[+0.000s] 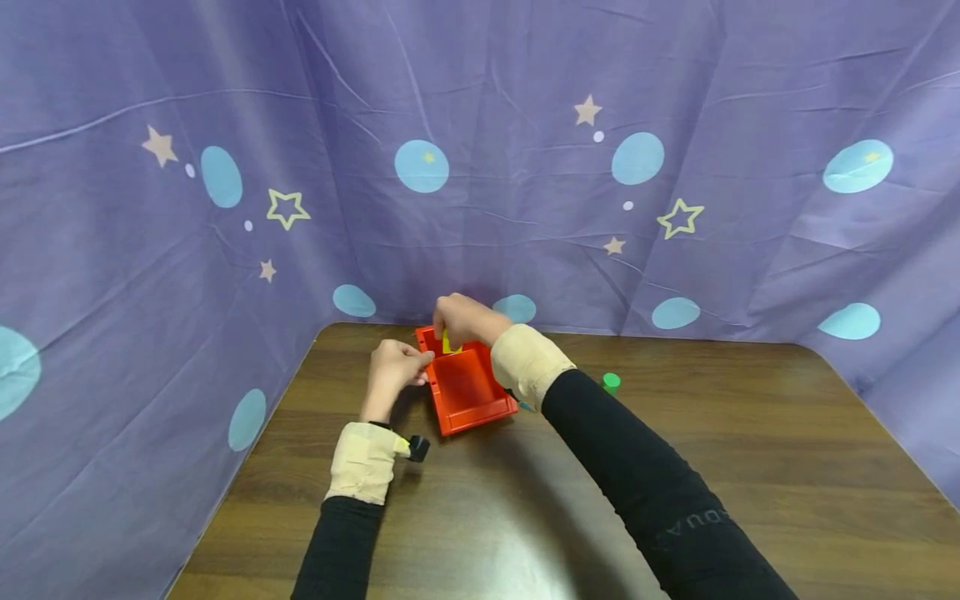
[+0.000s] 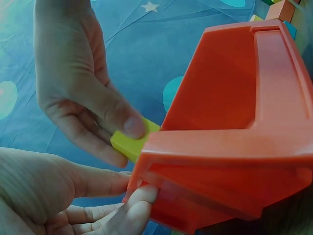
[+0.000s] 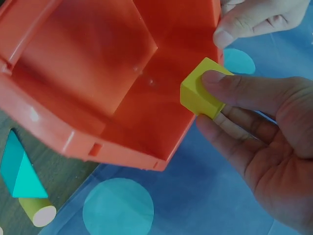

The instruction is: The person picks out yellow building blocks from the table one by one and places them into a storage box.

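Note:
A red plastic bin (image 1: 476, 414) stands near the table's back edge, left of the middle. My left hand (image 1: 396, 367) pinches its left rim; thumb and fingers lie on the bin's wall (image 2: 230, 144) in the left wrist view. Between the thumb and fingers of my right hand (image 1: 468, 319) is a yellow block (image 3: 198, 93), held at the bin's far end. In the right wrist view the block overlaps the bin's rim, and the bin's inner walls (image 3: 78, 88) look bare. The head view hides most of the block behind the right hand.
Right of the bin stands a green block (image 1: 611, 381) on the wooden table (image 1: 720, 467). A teal triangular block (image 3: 22, 169), a yellow cylinder (image 3: 39, 211) and an orange block (image 2: 280, 10) lie beside the bin. A purple patterned cloth (image 1: 517, 217) hangs behind the table.

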`<state>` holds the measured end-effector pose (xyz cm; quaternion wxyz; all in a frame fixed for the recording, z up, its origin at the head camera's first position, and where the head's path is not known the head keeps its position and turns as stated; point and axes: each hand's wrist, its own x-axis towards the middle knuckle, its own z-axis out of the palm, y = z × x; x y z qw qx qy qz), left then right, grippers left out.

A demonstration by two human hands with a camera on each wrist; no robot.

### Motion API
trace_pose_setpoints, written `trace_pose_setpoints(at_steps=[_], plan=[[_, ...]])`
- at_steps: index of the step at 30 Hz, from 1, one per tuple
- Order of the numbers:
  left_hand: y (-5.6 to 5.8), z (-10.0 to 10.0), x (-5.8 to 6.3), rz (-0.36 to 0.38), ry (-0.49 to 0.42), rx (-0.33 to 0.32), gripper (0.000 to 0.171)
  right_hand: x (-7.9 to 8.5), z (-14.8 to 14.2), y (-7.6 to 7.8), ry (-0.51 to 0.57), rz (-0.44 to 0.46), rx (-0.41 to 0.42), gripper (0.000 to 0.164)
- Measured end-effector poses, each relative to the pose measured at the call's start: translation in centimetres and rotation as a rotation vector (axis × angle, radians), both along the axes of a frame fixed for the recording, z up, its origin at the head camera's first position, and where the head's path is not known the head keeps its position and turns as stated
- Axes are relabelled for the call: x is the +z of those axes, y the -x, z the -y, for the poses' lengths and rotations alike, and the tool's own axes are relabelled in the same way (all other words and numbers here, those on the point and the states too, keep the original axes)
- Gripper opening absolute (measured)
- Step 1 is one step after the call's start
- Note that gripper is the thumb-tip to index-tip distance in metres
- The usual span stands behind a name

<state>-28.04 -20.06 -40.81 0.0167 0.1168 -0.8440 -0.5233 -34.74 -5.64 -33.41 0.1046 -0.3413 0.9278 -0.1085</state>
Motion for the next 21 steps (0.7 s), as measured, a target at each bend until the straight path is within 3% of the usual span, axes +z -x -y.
trace_pose_setpoints(at_steps=[21], plan=[[0.0,0.0,-0.1,0.006,0.022,0.008,0.022,-2.9,1.8,0.4,-0.046,0.001,-0.009,0.03]])
